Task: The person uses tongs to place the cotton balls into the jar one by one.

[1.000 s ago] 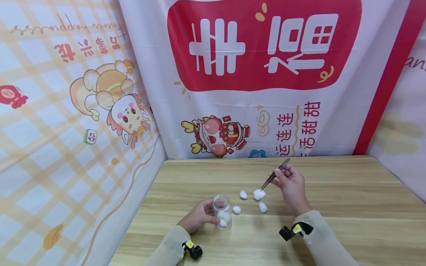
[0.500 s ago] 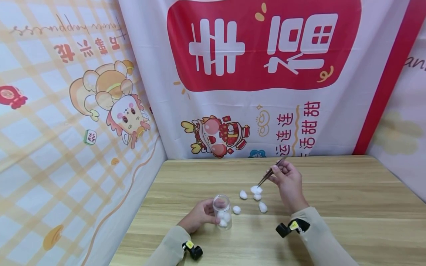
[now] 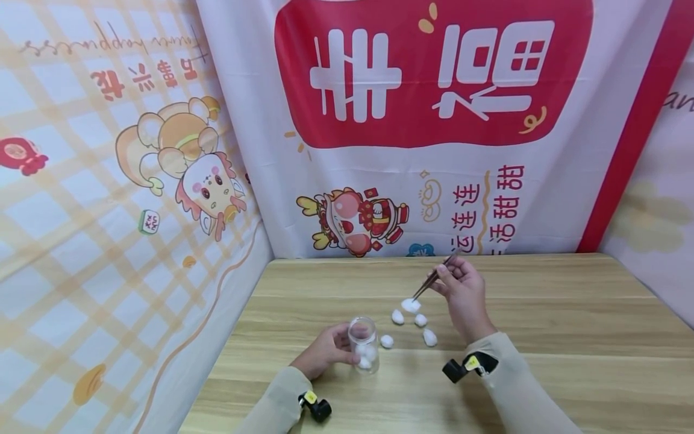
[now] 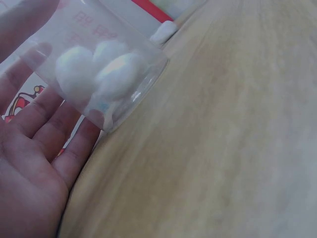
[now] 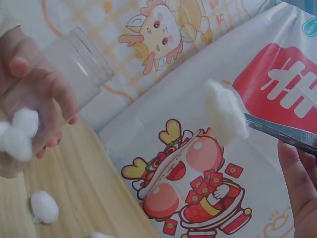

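The right hand point(image 3: 466, 298) pinches tweezers point(image 3: 425, 287), whose tips hold a cotton ball point(image 3: 410, 305) out beyond it; the left hand point(image 3: 325, 352) grips a clear jar point(image 5: 81, 62).

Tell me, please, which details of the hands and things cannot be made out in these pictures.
Left wrist view: mouth of the jar, cut off by the top edge.
Left wrist view: exact number of cotton balls inside it, since they overlap.
Right wrist view: most of the right hand and the rear end of the tweezers, cut off by the right edge.
Right wrist view: most of a loose white piece, cut off by the bottom edge.
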Action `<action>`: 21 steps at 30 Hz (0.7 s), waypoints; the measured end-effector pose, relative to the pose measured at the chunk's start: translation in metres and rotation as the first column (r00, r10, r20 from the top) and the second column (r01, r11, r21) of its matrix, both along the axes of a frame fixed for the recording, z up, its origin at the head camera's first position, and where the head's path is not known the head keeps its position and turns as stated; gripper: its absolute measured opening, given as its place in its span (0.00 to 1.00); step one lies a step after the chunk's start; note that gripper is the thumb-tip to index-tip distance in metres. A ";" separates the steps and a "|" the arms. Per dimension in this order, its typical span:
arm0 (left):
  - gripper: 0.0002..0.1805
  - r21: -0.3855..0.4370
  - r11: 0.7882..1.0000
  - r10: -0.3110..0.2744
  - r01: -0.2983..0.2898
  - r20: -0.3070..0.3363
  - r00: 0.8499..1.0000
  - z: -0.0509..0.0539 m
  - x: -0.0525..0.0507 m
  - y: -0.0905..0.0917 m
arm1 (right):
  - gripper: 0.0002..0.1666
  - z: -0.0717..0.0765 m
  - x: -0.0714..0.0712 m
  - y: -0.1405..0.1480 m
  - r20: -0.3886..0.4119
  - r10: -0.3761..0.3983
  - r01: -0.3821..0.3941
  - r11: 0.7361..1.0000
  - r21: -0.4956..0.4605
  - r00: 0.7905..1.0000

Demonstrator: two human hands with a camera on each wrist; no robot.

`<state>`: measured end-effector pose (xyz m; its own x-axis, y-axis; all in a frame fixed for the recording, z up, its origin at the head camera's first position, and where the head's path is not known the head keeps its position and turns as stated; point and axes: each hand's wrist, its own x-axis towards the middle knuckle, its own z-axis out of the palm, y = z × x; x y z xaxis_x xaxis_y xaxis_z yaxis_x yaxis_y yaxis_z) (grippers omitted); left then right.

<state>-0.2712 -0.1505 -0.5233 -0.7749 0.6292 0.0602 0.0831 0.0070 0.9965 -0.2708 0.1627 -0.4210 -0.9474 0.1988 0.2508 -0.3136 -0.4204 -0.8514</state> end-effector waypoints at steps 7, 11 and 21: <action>0.34 -0.020 1.000 0.004 -0.004 -0.010 1.000 0.000 -0.001 0.000 | 0.14 0.005 -0.001 -0.007 0.003 0.016 -0.016 1.000 -0.024 1.000; 0.34 -0.018 1.000 0.005 -0.005 -0.015 1.000 0.000 -0.001 0.000 | 0.13 0.006 -0.002 -0.011 0.008 0.022 -0.022 0.999 -0.030 1.000; 0.34 -0.018 1.000 0.014 -0.014 -0.008 1.000 0.001 0.000 0.000 | 0.10 0.006 -0.002 -0.024 0.010 0.050 -0.049 0.998 -0.049 0.999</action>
<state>-0.2707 -0.1501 -0.5224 -0.7835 0.6190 0.0548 0.0906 0.0264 0.9955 -0.2724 0.1388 -0.4149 -0.9591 0.1633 0.2313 -0.2820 -0.4761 -0.8330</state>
